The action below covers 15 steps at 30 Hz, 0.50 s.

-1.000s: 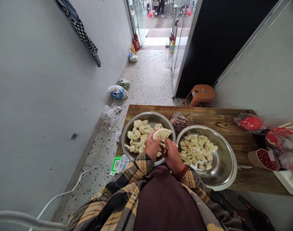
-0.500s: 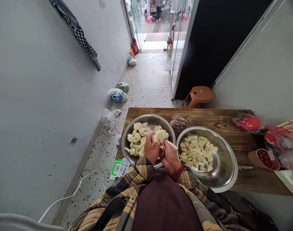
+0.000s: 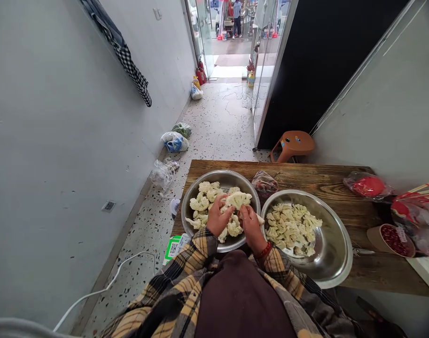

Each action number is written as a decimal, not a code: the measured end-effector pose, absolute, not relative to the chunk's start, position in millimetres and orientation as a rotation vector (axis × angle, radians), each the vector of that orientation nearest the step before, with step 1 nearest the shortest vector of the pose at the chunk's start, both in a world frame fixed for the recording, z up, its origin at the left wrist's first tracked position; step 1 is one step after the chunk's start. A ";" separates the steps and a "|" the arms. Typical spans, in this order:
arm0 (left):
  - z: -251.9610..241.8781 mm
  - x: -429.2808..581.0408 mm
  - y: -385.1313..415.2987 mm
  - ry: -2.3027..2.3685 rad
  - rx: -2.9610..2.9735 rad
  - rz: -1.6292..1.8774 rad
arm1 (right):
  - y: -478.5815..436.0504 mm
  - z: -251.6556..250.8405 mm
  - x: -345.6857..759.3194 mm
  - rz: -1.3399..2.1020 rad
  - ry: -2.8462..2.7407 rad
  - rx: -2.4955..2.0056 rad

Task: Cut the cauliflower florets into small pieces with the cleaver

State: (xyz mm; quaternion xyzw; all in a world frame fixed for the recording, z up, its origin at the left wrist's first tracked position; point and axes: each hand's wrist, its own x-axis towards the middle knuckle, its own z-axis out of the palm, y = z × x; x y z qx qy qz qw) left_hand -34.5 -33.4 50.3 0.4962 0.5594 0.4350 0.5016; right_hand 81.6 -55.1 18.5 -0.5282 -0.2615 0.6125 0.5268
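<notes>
Both my hands hold one large cauliflower piece point(image 3: 237, 199) over the near edge of the left steel bowl point(image 3: 200, 182). My left hand point(image 3: 217, 218) grips its left side with curled fingers. My right hand point(image 3: 251, 225), a red bracelet at the wrist, is closed on its stem side, where a pale stalk end sticks out to the right. Several big cauliflower chunks point(image 3: 200, 203) lie in the left bowl. The right steel bowl point(image 3: 336, 249) holds several small florets point(image 3: 292, 225).
Both bowls sit on a wooden table point(image 3: 316, 178). A plastic bag point(image 3: 265, 183) lies behind the bowls. Red packets point(image 3: 367, 185), skewers and a cup of red bits point(image 3: 390, 237) are at the right. An orange stool point(image 3: 293, 143) and floor bags point(image 3: 174, 141) lie beyond.
The cauliflower piece and both hands have stayed over the left bowl's near edge, turning the piece slightly; the view has tilted a little.
</notes>
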 end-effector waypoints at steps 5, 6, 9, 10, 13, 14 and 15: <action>47.1 -46.8 -34.4 1.373 1.129 1.094 | -49.9 30.6 76.2 1.499 -0.674 -1.229; 47.4 -47.8 -34.7 1.417 1.159 1.130 | -47.2 34.9 74.5 1.512 -0.615 -1.214; 50.3 -48.7 -36.4 1.493 1.349 1.199 | -38.2 43.7 69.3 1.542 -0.479 -1.185; 51.6 -48.8 -37.8 1.490 1.453 1.206 | -36.0 44.0 67.7 1.551 -0.471 -1.183; 53.4 -49.6 -45.4 1.470 1.745 1.165 | -36.4 37.1 63.8 1.560 -0.490 -1.201; 53.0 -50.3 -48.9 1.478 1.789 1.127 | -39.1 33.2 62.8 1.556 -0.503 -1.213; 52.1 -51.1 -52.4 1.498 1.795 1.087 | -42.7 29.1 62.1 1.549 -0.520 -1.225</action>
